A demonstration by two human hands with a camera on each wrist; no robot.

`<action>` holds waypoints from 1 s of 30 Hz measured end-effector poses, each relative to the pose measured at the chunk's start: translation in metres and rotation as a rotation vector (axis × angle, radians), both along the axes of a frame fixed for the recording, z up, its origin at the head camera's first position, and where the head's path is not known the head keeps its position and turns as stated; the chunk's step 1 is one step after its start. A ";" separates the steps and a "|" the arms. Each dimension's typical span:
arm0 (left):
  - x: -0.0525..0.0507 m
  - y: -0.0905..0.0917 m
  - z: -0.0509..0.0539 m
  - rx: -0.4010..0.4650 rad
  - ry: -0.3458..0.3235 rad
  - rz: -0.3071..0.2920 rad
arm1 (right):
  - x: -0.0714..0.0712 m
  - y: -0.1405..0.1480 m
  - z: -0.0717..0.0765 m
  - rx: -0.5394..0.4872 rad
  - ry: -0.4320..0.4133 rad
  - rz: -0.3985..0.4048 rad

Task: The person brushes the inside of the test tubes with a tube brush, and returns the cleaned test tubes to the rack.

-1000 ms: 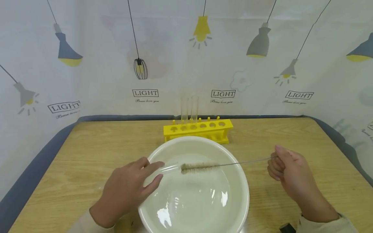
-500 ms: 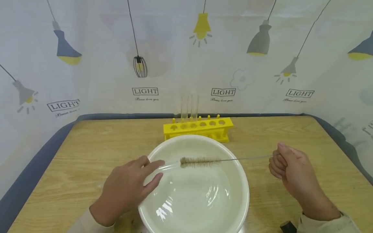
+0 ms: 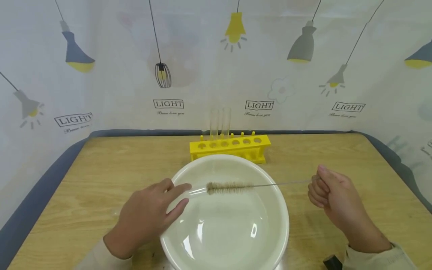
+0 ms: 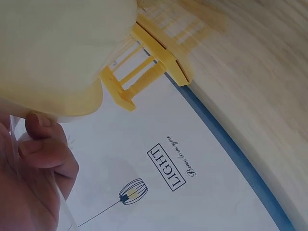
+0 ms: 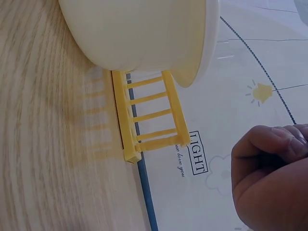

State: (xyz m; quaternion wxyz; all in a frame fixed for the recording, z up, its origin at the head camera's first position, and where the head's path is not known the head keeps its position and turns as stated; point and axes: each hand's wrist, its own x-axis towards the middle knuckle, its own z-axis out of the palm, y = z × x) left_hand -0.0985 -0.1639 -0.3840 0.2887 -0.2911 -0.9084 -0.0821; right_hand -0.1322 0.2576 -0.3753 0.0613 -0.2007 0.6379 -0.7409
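Over the left rim of a white basin (image 3: pixel 222 240), my left hand (image 3: pixel 145 213) grips a clear glass tube (image 3: pixel 198 191); in the left wrist view that hand (image 4: pixel 38 168) has its fingers curled round the tube. My right hand (image 3: pixel 341 198) pinches the wire end of a bristle brush (image 3: pixel 231 187), right of the basin. The brush lies level above the basin, its tip at the tube's mouth; whether the tip is inside, I cannot tell. The right wrist view shows the right hand's (image 5: pixel 274 178) curled fingers and the twisted wire (image 5: pixel 250 50).
Behind the basin stands a yellow rack (image 3: pixel 233 146) with two clear tubes (image 3: pixel 225 123) upright at its left part. A dark object (image 3: pixel 333 262) lies by the right sleeve at the front edge. A curtain printed with lamps (image 3: pixel 216 67) hangs behind the wooden table (image 3: pixel 118 161).
Brush and right hand have shifted slightly left, bringing the bristle tip closer against the tube's mouth. The left hand keeps its grip on the tube, almost still.
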 end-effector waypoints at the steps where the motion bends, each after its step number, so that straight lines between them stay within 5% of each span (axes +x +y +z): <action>1: 0.000 0.000 -0.001 0.003 0.010 -0.008 | 0.000 0.000 0.000 0.001 -0.007 0.005; 10: 0.001 0.002 0.007 0.015 0.119 -0.069 | -0.001 0.001 -0.003 -0.008 -0.049 0.032; 23: 0.011 0.005 0.012 0.048 0.014 -0.118 | -0.003 0.000 -0.003 -0.055 -0.067 0.001; 30: 0.009 0.007 0.011 0.040 0.006 -0.134 | 0.000 -0.004 -0.003 0.039 -0.109 -0.090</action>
